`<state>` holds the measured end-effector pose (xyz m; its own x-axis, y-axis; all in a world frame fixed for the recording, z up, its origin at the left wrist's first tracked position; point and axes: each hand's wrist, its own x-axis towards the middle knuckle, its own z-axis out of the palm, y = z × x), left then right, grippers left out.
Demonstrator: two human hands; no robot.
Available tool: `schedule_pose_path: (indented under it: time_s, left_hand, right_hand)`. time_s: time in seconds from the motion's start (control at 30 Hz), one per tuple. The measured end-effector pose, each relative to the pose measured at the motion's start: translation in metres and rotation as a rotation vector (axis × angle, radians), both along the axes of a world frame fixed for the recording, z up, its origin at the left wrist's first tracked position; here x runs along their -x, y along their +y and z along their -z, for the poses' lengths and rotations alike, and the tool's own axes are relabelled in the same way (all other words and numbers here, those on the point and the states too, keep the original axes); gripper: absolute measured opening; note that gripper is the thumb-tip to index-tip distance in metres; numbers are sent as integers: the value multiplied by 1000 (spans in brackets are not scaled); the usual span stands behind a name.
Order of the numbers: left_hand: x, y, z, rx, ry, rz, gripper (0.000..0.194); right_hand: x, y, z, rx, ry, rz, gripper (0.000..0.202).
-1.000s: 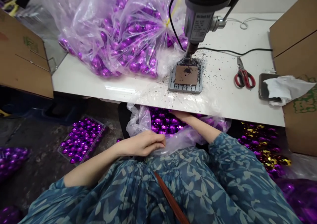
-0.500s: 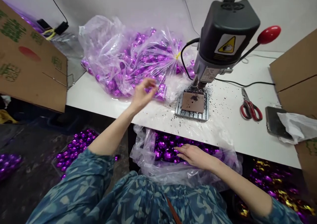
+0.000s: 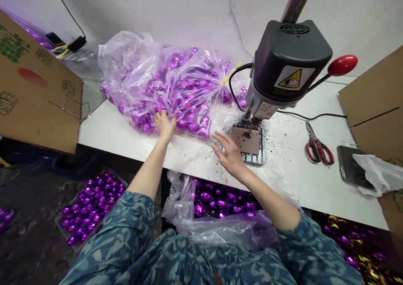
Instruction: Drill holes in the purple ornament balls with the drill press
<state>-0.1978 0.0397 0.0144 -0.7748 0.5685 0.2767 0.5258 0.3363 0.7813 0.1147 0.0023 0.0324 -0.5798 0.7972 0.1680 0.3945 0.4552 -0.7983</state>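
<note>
A clear plastic bag (image 3: pixel 189 81) full of shiny purple balls lies on the white table, tied with yellow at its right end. My left hand (image 3: pixel 166 126) is at the bag's front side, its fingers curled into the plastic; the fingertips are partly hidden. My right hand (image 3: pixel 230 154) is over the table between the bag and the base of a drill press (image 3: pixel 291 62), fingers apart and holding nothing. Under the table edge, a plastic-lined container of purple mirrored balls (image 3: pixel 217 199) lies open before me. A brown plate (image 3: pixel 245 140) with dark shavings rests on the press base.
Red-handled scissors (image 3: pixel 319 150) and a dark phone-like object (image 3: pixel 354 167) lie at the right. Cardboard boxes (image 3: pixel 40 96) flank the table. On the floor at left stands a tray of purple balls (image 3: pixel 94 205). The press has a red-knobbed lever (image 3: pixel 343 65).
My left hand has come down and left onto the bag of balls. The right hand has left the lined container and moved up to the table beside the press base.
</note>
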Motion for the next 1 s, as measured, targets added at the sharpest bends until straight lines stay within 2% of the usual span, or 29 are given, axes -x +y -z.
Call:
schedule_pose_path:
  time_s: [0.03, 0.13, 0.23, 0.3, 0.37, 0.43, 0.5, 0.6, 0.67, 0.77, 0.83, 0.9, 0.93, 1.0]
  left_hand:
    - [2, 7, 0, -46, -44, 21, 30]
    - [4, 27, -9, -272, -291, 121, 30]
    - [2, 47, -33, -505, -501, 342, 34]
    - [3, 62, -57, -568, -537, 489, 36]
    - [6, 78, -81, -553, -526, 595, 37]
    - [8, 91, -100, -529, -529, 641, 36]
    - [7, 98, -107, -539, -567, 625, 30]
    - [1, 93, -99, -571, -669, 498, 18]
    - [1, 81, -86, -588, -674, 337, 13]
    - [10, 54, -68, -611, -390, 71, 9]
    - [16, 36, -63, -556, -118, -26, 12]
    - [13, 21, -60, -452, 100, 10, 14]
    - [7, 15, -59, -408, 188, 77, 19]
    - [-15, 10, -56, -331, 323, 328, 26]
  right_hand:
    - [17, 14, 1, -16, 4, 63, 61]
    - [60, 51, 8, -25, -4, 229, 69]
    - [85, 78, 19, 7, -25, 347, 65]
    - [90, 87, 25, 25, -38, 382, 61]
    - [90, 91, 29, 34, -43, 400, 59]
    - [87, 90, 30, 32, -34, 404, 56]
    - [84, 86, 32, 18, -17, 384, 53]
    - [81, 75, 34, -8, 13, 322, 50]
    - [82, 68, 36, -26, 32, 281, 50]
    - [87, 59, 39, -56, 56, 206, 50]
    - [95, 54, 41, -68, 58, 142, 51]
    - [104, 48, 44, -73, 38, 73, 52]
    - [108, 44, 46, -75, 22, 37, 52]
    - [118, 36, 50, -85, -15, -37, 53]
